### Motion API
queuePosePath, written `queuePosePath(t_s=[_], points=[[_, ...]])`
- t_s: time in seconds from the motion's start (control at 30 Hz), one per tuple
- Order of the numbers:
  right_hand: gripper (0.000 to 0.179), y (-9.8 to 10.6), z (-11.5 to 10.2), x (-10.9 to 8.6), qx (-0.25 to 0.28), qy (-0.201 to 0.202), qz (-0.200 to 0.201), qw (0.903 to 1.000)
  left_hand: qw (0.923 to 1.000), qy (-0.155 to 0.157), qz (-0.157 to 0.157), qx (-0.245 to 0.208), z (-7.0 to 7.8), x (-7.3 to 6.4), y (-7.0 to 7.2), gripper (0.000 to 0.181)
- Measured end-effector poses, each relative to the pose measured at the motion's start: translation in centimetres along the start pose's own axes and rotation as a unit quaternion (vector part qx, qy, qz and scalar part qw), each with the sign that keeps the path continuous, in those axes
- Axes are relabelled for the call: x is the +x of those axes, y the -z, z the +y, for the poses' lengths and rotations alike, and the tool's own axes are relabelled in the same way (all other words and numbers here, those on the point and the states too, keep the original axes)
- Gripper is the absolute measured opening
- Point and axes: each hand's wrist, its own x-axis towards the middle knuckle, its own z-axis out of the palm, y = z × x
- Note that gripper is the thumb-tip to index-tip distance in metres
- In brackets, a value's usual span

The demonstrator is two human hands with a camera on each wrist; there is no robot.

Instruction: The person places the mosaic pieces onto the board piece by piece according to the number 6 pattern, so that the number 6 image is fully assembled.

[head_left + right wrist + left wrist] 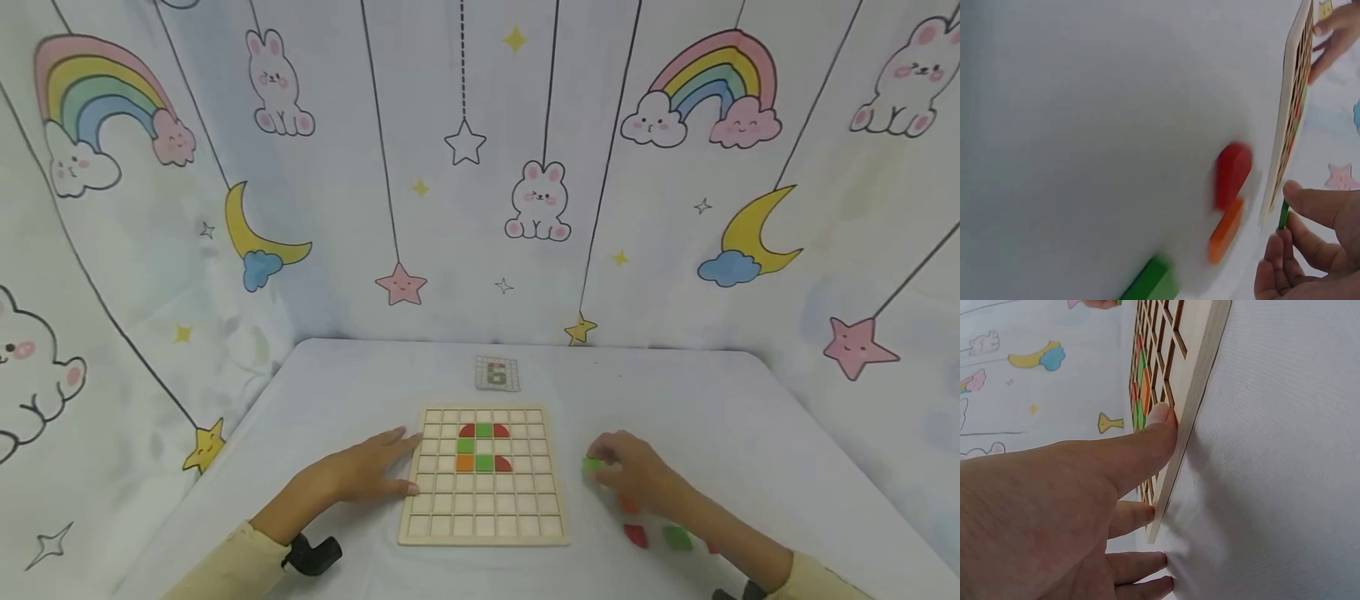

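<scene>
A wooden grid board point(484, 533) lies on the table, with red, green and orange tiles set in some of its cells. At its left edge, my left hand point(367, 467) has its fingers spread, and the thumb point(1159, 415) rests on the rim. To the right of the board, my right hand point(637, 471) pinches a green tile point(1284, 214) between thumb and fingers, off the board. Below that hand on the table are an orange tile point(628, 503), a red rounded tile point(635, 535) and another green tile point(678, 537).
A small card point(497, 373) with a coloured grid figure lies behind the board. Part of one more red piece point(712, 547) shows beside the right forearm. A printed curtain point(480, 208) with rabbits, stars and rainbows surrounds the white table point(345, 375) at the back and sides.
</scene>
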Motion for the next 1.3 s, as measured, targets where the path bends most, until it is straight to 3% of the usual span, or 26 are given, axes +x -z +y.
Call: queuePosePath(t_s=[0.4, 0.5, 0.73, 1.0, 1.3], points=[[0.019, -4.7, -6.6, 2.4, 0.019, 0.027, -0.030, 0.9990, 0.9999, 0.010, 0.002, -0.002, -0.1, 0.3, -0.2, 0.087], [0.018, -5.6, -7.3, 2.8, 0.014, 0.050, -0.041, 0.9978, 0.9999, 0.011, 0.001, -0.005, -0.1, 0.3, -0.2, 0.087], [0.016, -6.8, -8.4, 2.9, 0.016, 0.056, -0.059, 0.9966, 0.9999, 0.013, -0.001, -0.009, -0.1, 0.3, -0.3, 0.087], [0.014, -7.2, -8.6, 2.8, -0.006, 0.111, -0.047, 0.9926, 0.9999, 0.013, 0.002, -0.001, -0.1, 0.2, -0.3, 0.086], [0.009, -7.4, -8.8, 2.7, -0.005, 0.101, -0.052, 0.9935, 0.9999, 0.014, 0.005, -0.001, -0.1, 0.2, -0.3, 0.087]])
